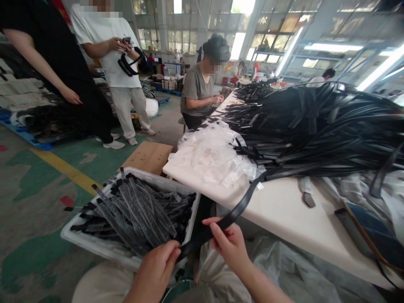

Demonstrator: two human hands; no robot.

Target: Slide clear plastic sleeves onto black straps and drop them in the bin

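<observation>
A long black strap (241, 207) runs from the table's edge down across my lap. My left hand (159, 266) pinches its lower end between thumb and fingers. Further up the same strap, my right hand (227, 243) grips it between thumb and forefinger. Up on the table, the strap's far part meets a large heap of black straps (315, 122). Small clear plastic sleeves (214, 151) lie in a pile beside that heap. Left of my hands stands a white crate (193, 210) full of black straps in clear wrapping (135, 206).
On the white table (284, 210) lie a small blade-like tool (307, 198) and a dark phone-like device (372, 231). Behind the crate sits a cardboard box (147, 156). One person (198, 88) sits working at the table; two people stand at the left.
</observation>
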